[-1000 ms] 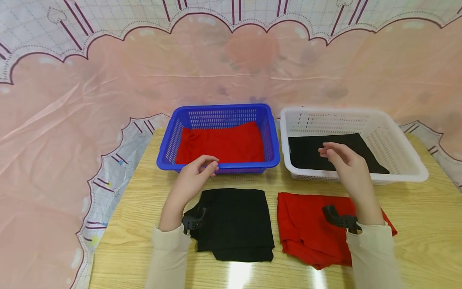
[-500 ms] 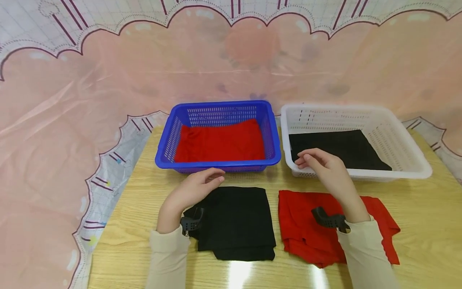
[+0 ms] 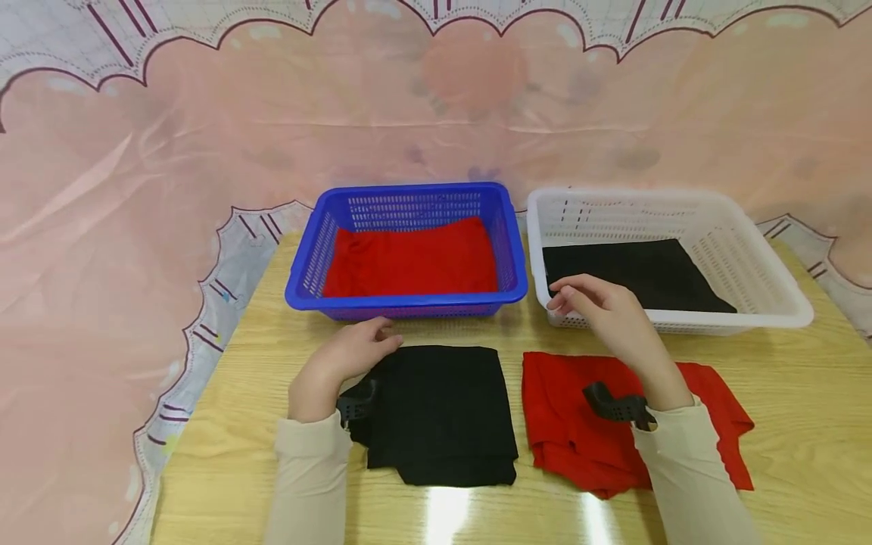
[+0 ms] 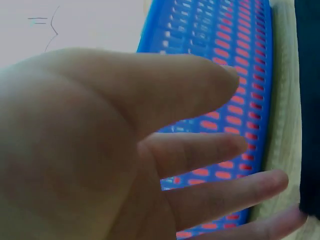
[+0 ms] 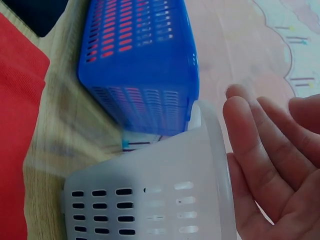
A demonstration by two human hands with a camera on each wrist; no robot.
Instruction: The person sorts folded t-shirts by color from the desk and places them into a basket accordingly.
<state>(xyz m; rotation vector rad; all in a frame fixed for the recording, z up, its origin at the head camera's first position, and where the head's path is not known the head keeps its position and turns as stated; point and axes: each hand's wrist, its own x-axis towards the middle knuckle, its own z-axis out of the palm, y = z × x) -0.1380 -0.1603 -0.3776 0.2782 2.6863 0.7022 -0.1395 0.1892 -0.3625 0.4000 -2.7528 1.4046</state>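
Note:
My left hand (image 3: pixel 347 359) is held with loose, parted fingers by the far left corner of a folded black cloth (image 3: pixel 443 412). Nothing is in its grasp, and the blue basket (image 4: pixel 200 30) stands beyond the fingers in the left wrist view. A red cloth (image 3: pixel 415 261) lies inside that basket. Over the front left corner of a white basket (image 3: pixel 763 322) hovers my right hand (image 3: pixel 609 318), fingers relaxed and holding nothing. Inside the white basket is a black cloth (image 3: pixel 633 272). Below my right forearm lies a folded red cloth (image 3: pixel 579 424), partly covered by it.
The baskets stand side by side at the back of a wooden table (image 3: pixel 225 454), a narrow gap between them. A patterned pink and white sheet (image 3: pixel 341 113) hangs behind. Both wrists carry a black strap device (image 3: pixel 616 405).
My left hand has drawn back from the blue basket's front rim toward the black cloth. My right hand has shifted left to the white basket's corner. The cloths stay put.

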